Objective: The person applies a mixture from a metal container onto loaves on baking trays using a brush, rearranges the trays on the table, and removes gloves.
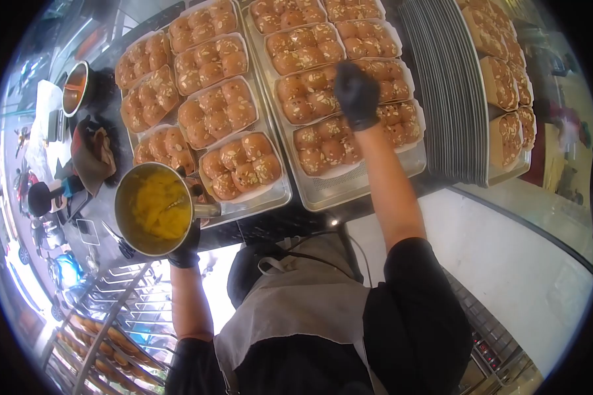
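One o'clock: the right hand [358, 95] is at the bun loaves [308, 96], fingers curled, and whether they grip anything can't be told! Over at nine, the left hand [186, 249] holds the metal pot [126, 197] of yellow mixture [157, 210], fingers partly hidden. Light, even touches would best spare the flaked tops; the pot wants keeping level.

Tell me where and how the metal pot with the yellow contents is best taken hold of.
Probably by the side handle of the metal pot, coming from the person's own side, where the left hand already is. The handle juts out toward the loaves, offering a narrow part to wrap around; the open top shows yellow contents, so reaching in from above looks messier.
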Demonstrator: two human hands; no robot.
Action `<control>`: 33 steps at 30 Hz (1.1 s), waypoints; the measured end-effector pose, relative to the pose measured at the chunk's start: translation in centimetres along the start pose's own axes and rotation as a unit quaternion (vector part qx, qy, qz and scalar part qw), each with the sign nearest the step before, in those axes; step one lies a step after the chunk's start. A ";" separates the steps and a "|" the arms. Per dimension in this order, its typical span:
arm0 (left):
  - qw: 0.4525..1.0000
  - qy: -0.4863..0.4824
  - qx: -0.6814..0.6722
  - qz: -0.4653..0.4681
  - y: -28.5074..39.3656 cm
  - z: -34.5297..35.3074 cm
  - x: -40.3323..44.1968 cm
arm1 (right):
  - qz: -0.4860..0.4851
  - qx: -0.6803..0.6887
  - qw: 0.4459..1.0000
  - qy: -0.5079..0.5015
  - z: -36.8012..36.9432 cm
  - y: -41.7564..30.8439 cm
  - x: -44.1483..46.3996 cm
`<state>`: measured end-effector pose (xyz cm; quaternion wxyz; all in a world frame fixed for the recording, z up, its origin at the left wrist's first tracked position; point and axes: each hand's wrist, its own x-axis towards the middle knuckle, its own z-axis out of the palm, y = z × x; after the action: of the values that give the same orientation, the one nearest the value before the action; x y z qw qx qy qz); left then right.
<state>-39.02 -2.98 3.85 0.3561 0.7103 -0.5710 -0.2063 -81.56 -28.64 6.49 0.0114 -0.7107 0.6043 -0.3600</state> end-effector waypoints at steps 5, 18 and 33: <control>0.973 0.023 0.151 0.171 7.7 0.0 3.2 | -0.086 0.192 0.972 -0.101 -0.2 -6.7 -2.9; 0.989 -0.087 -0.117 0.033 5.4 0.6 2.0 | 0.136 0.250 0.955 -0.082 -3.1 -2.0 -4.9; 0.993 -0.033 0.062 0.097 2.5 -1.1 -1.3 | 0.157 0.163 0.974 0.007 -3.8 -0.1 -3.9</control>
<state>-40.18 -1.66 6.29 0.3104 0.6654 -0.6602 -0.1584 -83.48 -23.59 7.43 0.1791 -0.5933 0.6416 -0.4519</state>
